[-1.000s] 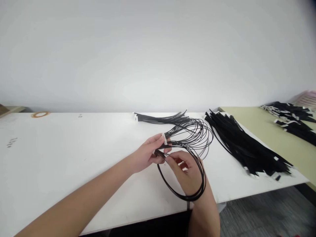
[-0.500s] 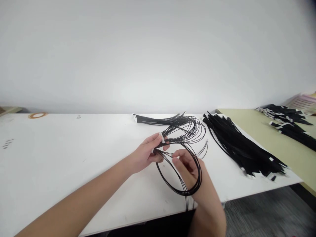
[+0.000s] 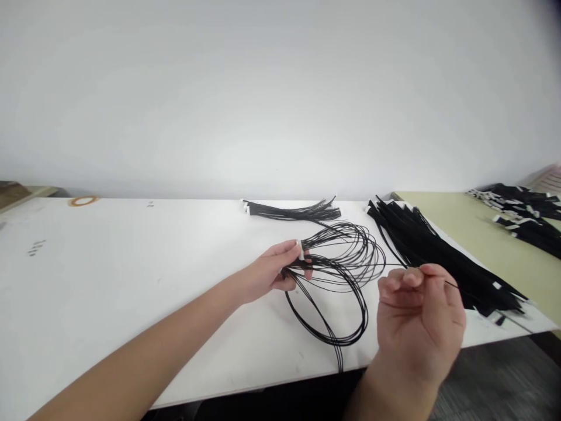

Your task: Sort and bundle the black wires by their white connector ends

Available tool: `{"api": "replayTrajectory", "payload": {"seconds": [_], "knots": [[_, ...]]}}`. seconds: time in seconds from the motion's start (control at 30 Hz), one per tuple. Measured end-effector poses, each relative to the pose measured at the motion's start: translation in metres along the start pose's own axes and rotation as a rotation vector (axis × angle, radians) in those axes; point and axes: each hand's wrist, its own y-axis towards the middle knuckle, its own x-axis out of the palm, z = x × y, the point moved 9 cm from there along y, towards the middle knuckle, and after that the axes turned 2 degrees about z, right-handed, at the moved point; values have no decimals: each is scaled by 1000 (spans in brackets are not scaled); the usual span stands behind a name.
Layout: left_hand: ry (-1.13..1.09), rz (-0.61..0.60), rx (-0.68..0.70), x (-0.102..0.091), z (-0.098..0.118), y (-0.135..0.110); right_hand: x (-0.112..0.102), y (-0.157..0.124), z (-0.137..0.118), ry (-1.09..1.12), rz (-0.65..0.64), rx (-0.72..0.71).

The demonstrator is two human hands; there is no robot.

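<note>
My left hand (image 3: pixel 274 272) pinches a bunch of thin black wires (image 3: pixel 339 275) at their white connector end, just above the white table (image 3: pixel 131 280). The wires curl into loops that rest on the table and hang over its front edge. My right hand (image 3: pixel 416 313) is raised to the right of the loops, fingers curled, and pinches the end of one black wire pulled out sideways from the bunch.
A small bundle of black wires (image 3: pixel 291 211) lies at the table's back. A large heap of black wires with white ends (image 3: pixel 442 257) covers the right end. More heaps (image 3: pixel 521 216) lie on a yellowish table (image 3: pixel 464 228) beyond. A tape ring (image 3: pixel 82 200) sits far left.
My right hand has left the loops and moved right and up, drawing one wire out. The left hand has kept its hold on the connector end.
</note>
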Motion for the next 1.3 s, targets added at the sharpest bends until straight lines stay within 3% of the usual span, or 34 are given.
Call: {"api": "replayTrajectory", "payload": {"seconds": [0.1, 0.2, 0.33, 0.5, 0.6, 0.73, 1.3], "knots": [[-38, -29, -32, 3, -4, 0, -14, -1, -5, -77, 221, -110], [-109, -17, -11, 3, -2, 0, -22, -1, -12, -36, 296, -149], [-141, 14, -7, 0, -2, 0, -13, 1, -11, -11, 139, -50], [-117, 20, -2, -2, -4, 1, 1, -13, -27, -508, 98, -232], [-93, 12, -4, -2, -6, 1, 15, -18, -18, -735, -29, -180], [-78, 19, 0, -3, -5, 1, 19, -20, -15, -894, -70, -178], [2, 19, 25, 1, -2, 0, 18, -17, -8, -978, -66, -158]]}}
